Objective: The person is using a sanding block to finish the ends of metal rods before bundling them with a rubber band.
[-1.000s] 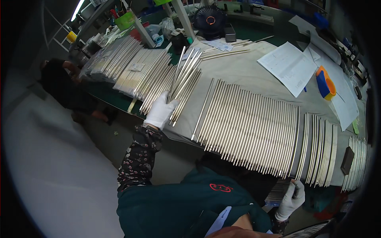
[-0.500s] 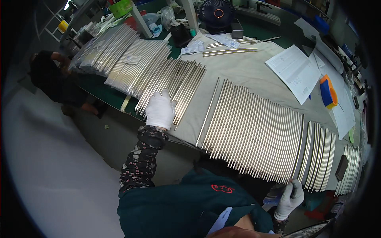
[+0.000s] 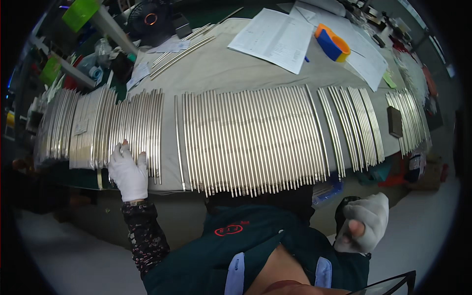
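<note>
My left hand (image 3: 129, 172), in a white glove with bare fingertips, lies on a group of thin metal rods (image 3: 153, 123) at the left of the table. Its fingers rest on the rods and the thumb stands apart. My right hand (image 3: 366, 222), gloved the same way, is raised off the table near my body. Its fingers are curled in; whatever they might hold is hidden. A wide row of shiny metal rods (image 3: 253, 137) lies side by side between the hands, with a single rod (image 3: 179, 142) apart at its left.
Bagged rods (image 3: 89, 140) lie at far left. Smaller rod groups (image 3: 356, 128) and a dark block (image 3: 395, 122) lie at right. Behind are paper sheets (image 3: 273, 39), a blue-and-orange tape dispenser (image 3: 332, 43), loose rods (image 3: 182, 58) and a dark fan (image 3: 150, 18).
My view has turned to the right. My right hand has left the lower ends of the rods and come up toward my body, fingers curled. The left hand stays on the left-hand rods.
</note>
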A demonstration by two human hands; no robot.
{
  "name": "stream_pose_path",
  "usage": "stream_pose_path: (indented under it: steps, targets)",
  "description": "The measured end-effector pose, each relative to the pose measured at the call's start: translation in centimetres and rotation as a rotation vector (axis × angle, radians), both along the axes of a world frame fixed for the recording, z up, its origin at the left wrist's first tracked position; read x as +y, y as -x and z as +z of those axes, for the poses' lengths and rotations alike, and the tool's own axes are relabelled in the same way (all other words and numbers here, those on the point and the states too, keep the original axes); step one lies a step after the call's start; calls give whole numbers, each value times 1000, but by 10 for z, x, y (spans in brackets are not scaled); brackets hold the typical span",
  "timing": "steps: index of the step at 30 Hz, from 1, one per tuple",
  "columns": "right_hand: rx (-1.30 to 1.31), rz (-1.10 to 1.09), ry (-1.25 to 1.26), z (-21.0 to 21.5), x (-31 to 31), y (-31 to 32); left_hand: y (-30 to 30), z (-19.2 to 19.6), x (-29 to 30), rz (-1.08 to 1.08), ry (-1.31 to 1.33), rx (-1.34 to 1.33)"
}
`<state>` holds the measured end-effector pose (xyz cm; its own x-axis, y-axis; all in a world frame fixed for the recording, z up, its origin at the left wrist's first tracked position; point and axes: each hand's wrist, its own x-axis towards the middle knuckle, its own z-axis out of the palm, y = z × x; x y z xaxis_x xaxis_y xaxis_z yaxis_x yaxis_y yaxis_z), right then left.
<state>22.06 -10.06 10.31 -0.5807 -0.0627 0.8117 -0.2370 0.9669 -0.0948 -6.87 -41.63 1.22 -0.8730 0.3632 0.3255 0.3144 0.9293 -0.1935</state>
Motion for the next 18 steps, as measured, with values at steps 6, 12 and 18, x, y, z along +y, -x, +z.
stream_pose_path:
  steps: [6,12,18]
  targets:
    - [1157,382,-337,47,2,24,-9,-6,19,-218,-95,-60]
    - [964,303,-322,29,10,-12,-25,-8,36,-258,85,-175]
    - [-213,-424,-38,-13,98,-13,-52,-1,64,-474,-151,-291]
